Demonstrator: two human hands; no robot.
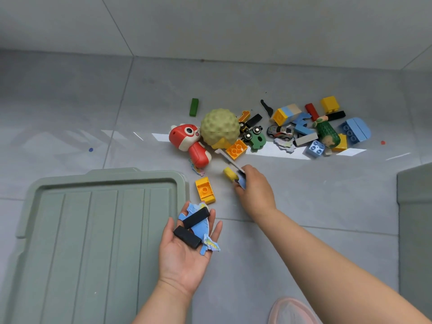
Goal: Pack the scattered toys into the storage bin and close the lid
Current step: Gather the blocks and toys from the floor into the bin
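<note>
My left hand [187, 249] lies palm up with straight fingers and carries two black blocks [195, 218] on a blue puzzle piece [205, 242]. My right hand [256, 191] reaches forward and grips a grey flat piece [228, 159] together with a bluish piece, next to a yellow cylinder [230, 174]. A yellow brick [205, 190] lies between both hands. The sage-green bin lid [93, 230] lies flat at the lower left. Further away sit a red toy animal [189, 142], a bumpy green ball [219, 127] and several bricks and toy cars [280, 132].
A grey-green container edge [415, 206] stands at the right border. A pink slipper toe [289, 311] shows at the bottom. A green block [194, 107] lies apart behind the ball. The grey tiled floor meets a wall [210, 24] at the back.
</note>
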